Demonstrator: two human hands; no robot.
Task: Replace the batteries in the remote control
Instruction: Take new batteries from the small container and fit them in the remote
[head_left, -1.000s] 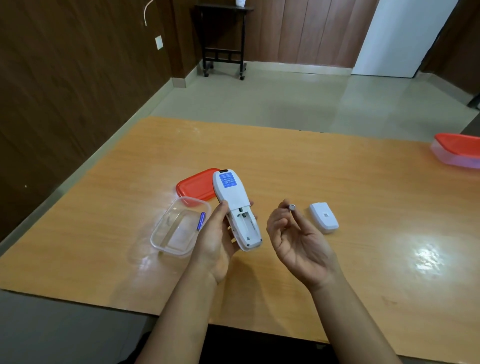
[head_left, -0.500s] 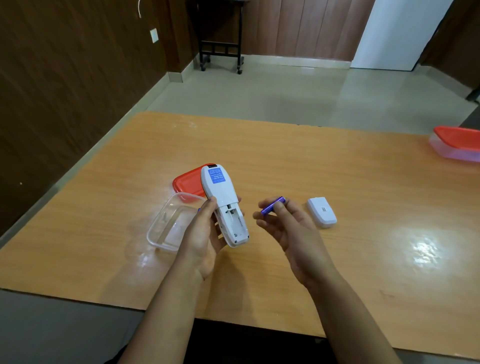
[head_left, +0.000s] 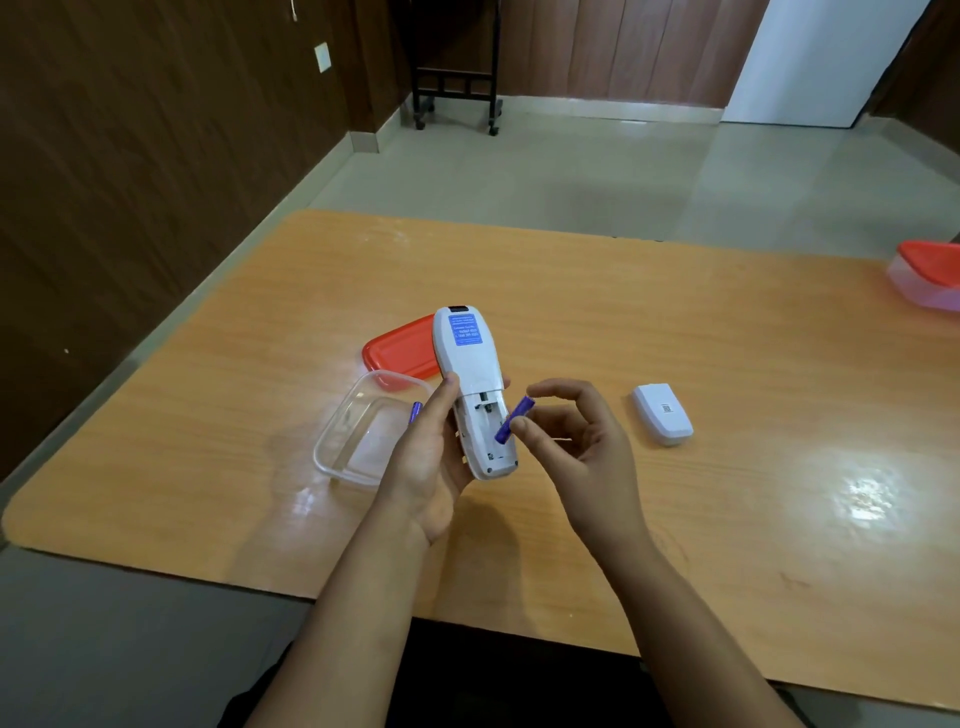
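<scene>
With the battery cover off on the desk, the left hand clasps the remote control in its fingers while the right hand pinches a purple battery at the empty bay, not yet seated.

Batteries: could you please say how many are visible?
2. One battery is pinched by the right hand at the remote; another battery by the clear container, beside the left hand. More may be hidden.

Glare is being thrown back by the glossy, smooth wood-grain table. The remote and cover are being shown as smooth white plastic, the box as clear shiny plastic, the lid as red plastic, the battery as glossy purple. Dark wood panelling is being shown on the wall.
</scene>
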